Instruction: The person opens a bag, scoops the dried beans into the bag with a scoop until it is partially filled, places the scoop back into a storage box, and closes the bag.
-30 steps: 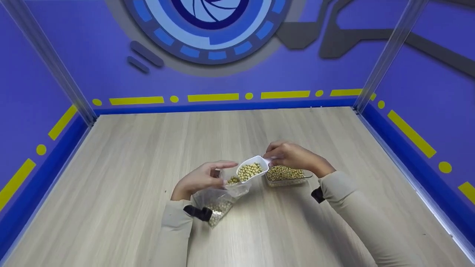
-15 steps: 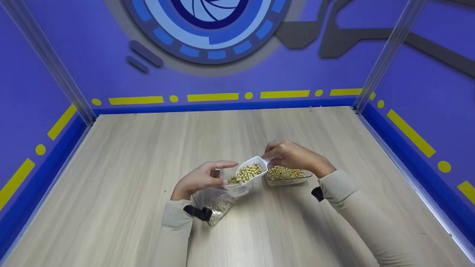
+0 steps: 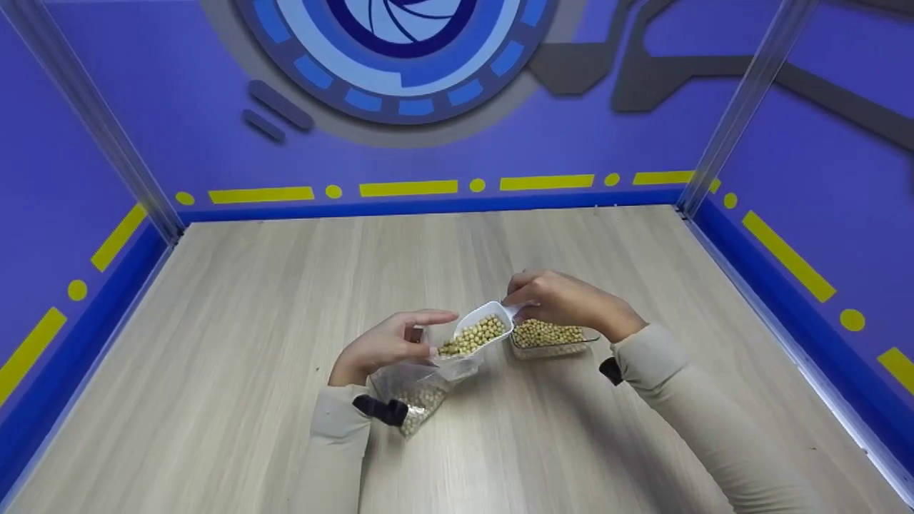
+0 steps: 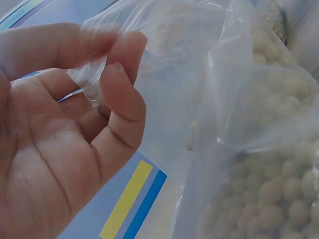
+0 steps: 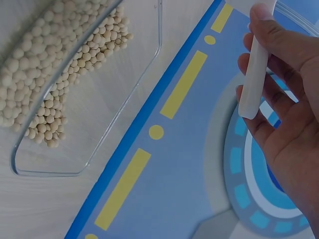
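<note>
The left hand [image 3: 385,344] pinches the clear bag [image 3: 426,391] at its mouth; over it tilts a white scoop [image 3: 484,310] of pale beans [image 3: 480,335], handle clamped in the right hand [image 3: 569,303], nearer than which a clear container [image 3: 551,351] stands on the worktop [image 3: 257,321].

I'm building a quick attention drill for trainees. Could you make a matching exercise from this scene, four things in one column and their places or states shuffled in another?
1. White scoop
2. Clear bag
3. Clear container
4. Yellow dashes

A. Along the foot of the blue walls
B. Pinched by the left hand
C. Held by its handle in the right hand
D. Standing on the table

Pairs: 1-C; 2-B; 3-D; 4-A
</note>
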The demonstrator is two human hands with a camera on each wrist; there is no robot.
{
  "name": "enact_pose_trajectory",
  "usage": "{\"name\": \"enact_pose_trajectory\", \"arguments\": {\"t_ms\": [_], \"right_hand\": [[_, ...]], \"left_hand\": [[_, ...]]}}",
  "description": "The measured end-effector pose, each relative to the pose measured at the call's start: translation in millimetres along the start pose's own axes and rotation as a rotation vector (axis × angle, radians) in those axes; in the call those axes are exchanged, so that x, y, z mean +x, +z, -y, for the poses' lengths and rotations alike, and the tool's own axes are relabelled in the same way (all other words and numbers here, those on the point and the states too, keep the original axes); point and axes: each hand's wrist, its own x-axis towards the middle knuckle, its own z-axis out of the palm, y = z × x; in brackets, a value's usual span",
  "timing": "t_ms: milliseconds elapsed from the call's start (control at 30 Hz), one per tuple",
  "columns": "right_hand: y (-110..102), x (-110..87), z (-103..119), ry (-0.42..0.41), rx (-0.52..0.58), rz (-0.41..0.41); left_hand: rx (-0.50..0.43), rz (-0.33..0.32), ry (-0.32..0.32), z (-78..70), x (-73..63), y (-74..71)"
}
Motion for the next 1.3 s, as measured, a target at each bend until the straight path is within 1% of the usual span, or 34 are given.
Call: {"name": "enact_pose_trajectory", "arguments": {"t_ms": [233,433,600,767,933,1233,1300], "right_hand": [[-2.8,1.2,2.4,-0.020,-0.012,-0.001],[-5.2,2.2,4.7,-0.040,-0.010,-0.012],[-8.0,2.9,7.7,-0.031,-0.021,-0.007],[-10.4,3.9,9.7,-0.027,-0.038,-0.007],[-10.6,4.4,8.6,-0.031,-0.047,-0.010],[-13.1,-2.0,2.0,-0.040,-0.045,-0.028],[-14.5,-4.8,-1.1,-0.040,-0.042,-0.036]], "left_hand": [[0.017,-0.001,0.002,0.2,0.1,-0.7],[0.001,0.004,-0.005,1.0,0.2,-0.6],[-0.021,0.006,-0.008,0.4,0.2,-0.4],[-0.048,0.003,-0.028,-0.3,0.1,-0.3],[-0.055,0.001,-0.034,-1.5,-0.5,-0.5],[-0.014,-0.009,-0.001,0.6,-1.0,-0.4],[-0.032,-0.002,-0.003,1.8,-1.0,-0.3]]}}
